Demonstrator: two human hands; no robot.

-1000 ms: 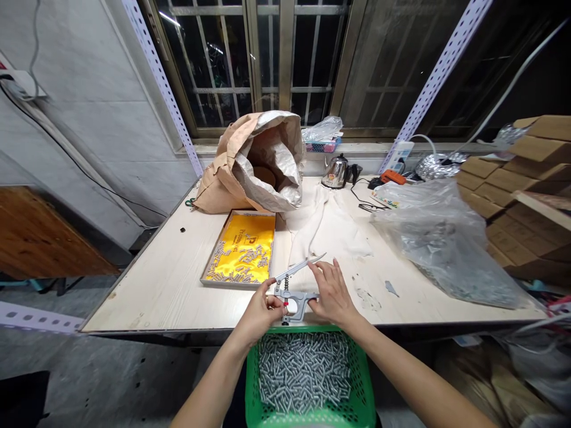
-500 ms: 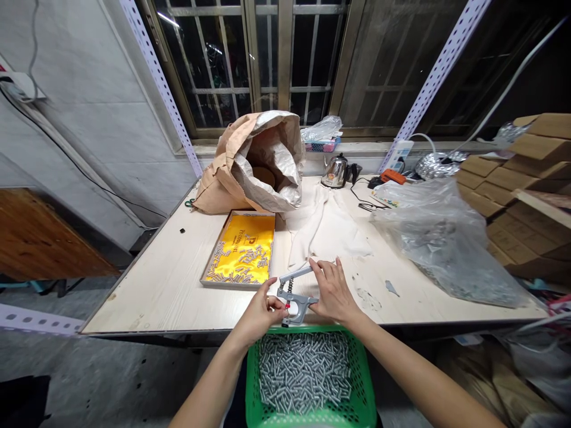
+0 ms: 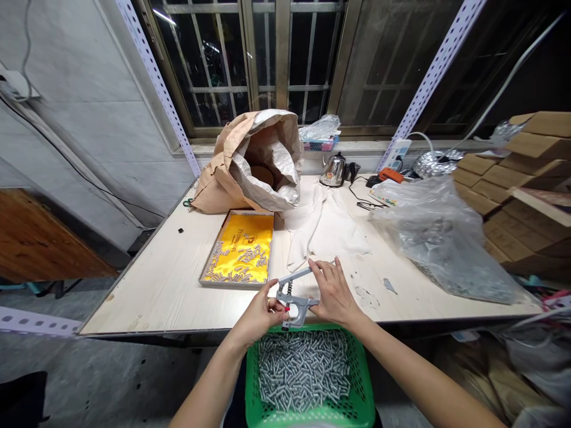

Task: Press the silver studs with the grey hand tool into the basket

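The grey hand pliers sit between the two hands, just above the near edge of the table, their jaw end to the left and their handles running right. Right below them, on the near side, is a green basket of small metal pieces. To the far left of the tool lies a shallow tray with yellow cloth and more metal pieces; a paper sack gapes behind it. White cloth is spread beyond the hands, and a clear plastic bag lies farther right.

The right hand is curled round both handles, which stand apart. The left hand is half curled, thumb and finger nearly together by the tool's red part — whether they pinch a small piece, I cannot tell.
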